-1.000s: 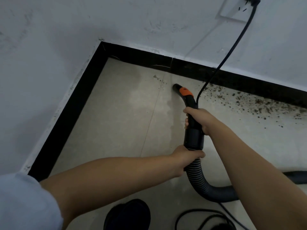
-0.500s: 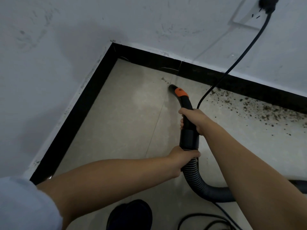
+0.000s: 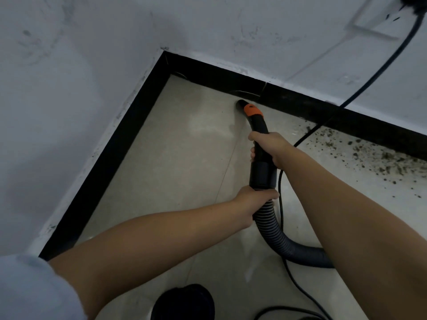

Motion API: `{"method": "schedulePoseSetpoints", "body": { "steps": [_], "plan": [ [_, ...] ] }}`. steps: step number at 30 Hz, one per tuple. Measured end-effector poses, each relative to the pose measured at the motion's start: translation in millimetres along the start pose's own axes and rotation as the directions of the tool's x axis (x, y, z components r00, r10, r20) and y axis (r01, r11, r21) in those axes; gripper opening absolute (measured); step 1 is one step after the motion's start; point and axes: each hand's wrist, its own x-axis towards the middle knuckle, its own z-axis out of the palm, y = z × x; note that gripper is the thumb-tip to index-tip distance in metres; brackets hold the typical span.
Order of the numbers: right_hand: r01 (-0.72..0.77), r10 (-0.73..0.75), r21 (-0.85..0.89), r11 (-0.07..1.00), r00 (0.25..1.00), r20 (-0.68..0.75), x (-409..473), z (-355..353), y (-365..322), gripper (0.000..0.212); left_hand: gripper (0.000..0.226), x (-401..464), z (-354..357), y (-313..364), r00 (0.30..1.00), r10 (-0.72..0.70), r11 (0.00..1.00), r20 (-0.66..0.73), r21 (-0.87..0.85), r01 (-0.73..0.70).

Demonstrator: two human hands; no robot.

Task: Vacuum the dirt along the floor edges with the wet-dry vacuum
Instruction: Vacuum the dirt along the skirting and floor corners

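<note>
- Both hands are on the vacuum hose. Right hand is wrapped round the rigid black handle section, forward, likely so it can steer the tip. Left hand is curled round the joint where the handle meets the ribbed hose, behind, probably carrying the weight and taking up the slack.
- Nozzle, with an orange collar, points to 12 o'clock and sits low against the black baseboard; whether the mouth actually touches the floor cannot be told, since its far side is hidden.
- Dirt, the thing to be cleaned, lies scattered along the baseboard at 2 to 3 o'clock of the nozzle, well apart from it.
- Floor toward the corner at 10 o'clock shows almost no specks.
- Power cord drops from the wall socket at 1 o'clock and crosses the floor just right of the hose, behind the right forearm. It runs between nozzle and dirt, so a sweep rightward could snag it.
- Judgement: corner end looks done; the long right stretch is left.
</note>
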Motion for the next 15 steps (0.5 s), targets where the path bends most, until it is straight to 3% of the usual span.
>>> {"method": "schedulePoseSetpoints", "body": {
  "steps": [15],
  "plan": [
    [-0.016,0.020,-0.126,0.992,0.999,0.029,-6,12,-14,0.020,0.012,-7,-2,2,1.000,0.007,0.996,0.009,-0.087,-0.006]
  ]
}}
